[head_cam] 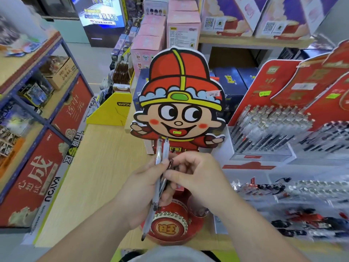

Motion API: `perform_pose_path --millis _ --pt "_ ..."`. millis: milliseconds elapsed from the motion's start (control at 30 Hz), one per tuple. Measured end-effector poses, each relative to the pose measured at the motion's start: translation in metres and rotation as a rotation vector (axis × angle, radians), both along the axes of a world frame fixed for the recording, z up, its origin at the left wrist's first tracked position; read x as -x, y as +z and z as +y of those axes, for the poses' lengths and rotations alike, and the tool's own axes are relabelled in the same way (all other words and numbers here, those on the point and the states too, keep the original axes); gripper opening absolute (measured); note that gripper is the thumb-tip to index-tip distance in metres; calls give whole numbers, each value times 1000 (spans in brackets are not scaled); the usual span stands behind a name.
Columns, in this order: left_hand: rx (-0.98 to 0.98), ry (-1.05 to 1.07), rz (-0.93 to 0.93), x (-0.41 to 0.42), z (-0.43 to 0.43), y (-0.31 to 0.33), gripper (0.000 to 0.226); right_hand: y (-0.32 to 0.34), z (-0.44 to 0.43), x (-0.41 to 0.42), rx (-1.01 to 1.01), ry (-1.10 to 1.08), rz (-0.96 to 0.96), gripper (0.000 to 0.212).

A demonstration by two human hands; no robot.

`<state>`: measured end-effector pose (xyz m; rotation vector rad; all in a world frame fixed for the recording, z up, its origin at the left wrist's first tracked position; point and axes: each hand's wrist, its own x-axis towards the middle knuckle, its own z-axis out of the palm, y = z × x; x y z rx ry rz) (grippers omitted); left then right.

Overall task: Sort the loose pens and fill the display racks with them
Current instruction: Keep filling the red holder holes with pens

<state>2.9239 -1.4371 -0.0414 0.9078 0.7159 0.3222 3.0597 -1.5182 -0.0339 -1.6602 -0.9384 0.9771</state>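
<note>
Though partly hidden, two pens [161, 154] gripped in left hand [139, 195], pinched by right hand [198, 178]

We find ourselves in a shop selling stationery and toys. Red display racks [294, 103] hold rows of pens [268, 123] and carry green price stickers [265, 93]. There are stacked pink boxed goods [183, 29], shelving [37, 51] with cartons [60, 72], and a cartoon cardboard stand [179, 95] on the wooden surface [102, 157].
</note>
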Motion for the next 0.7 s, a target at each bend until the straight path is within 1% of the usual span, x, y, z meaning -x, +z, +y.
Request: perform_pose_path --millis 133,233,300,433,567,633,700 --pt "-49 -26 -7 2 -4 3 23 4 -6 -3 -21 -7 142 8" --pt "-127 -55 50 6 -3 0 20 6 -9 -14 -28 -95 191 8" --pt "-163 -72 87 8 -3 -1 19 8 -12 -21 -40 -127 194 7" --pt "-202 -92 98 7 -4 1 17 11 -15 -21 -83 -141 221 3" --pt "-307 -80 133 3 -5 -1 18 6 -14 -19 -98 -220 192 5" --pt "-314 -56 146 3 -6 -1 15 7 -14 -18 -97 -218 188 8" --pt "-290 -26 147 3 -5 -2 20 11 -13 -21 -117 -209 177 11"
